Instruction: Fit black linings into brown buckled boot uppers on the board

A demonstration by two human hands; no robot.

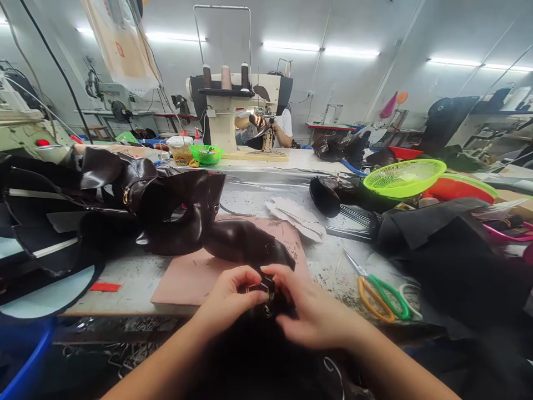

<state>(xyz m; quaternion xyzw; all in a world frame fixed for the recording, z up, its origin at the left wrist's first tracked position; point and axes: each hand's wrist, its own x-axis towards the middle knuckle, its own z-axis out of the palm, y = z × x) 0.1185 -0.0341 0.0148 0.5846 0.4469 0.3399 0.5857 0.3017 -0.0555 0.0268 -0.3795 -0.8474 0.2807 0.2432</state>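
Observation:
At the table's front edge, my left hand (233,294) pinches a small dark leather strap (267,284) with gold-coloured metal on it, probably a buckle. My right hand (310,305) is closed on the same strap from the other side, thumb and forefinger at its top. Below the hands, the strap's lower part merges with dark material in my lap and cannot be made out. Just beyond my fingers, a glossy dark brown leather boot upper (245,241) lies across a pink board (183,280). More boot uppers (175,194) with small gold buckles are heaped to the left.
Scissors (377,291) with orange and green handles lie right of the board. Black fabric (453,261) and a yellow-green mesh basket (403,178) are at the right. Paper pieces (295,216) lie mid-table. Across the table, a person (284,125) works behind a sewing machine (222,119).

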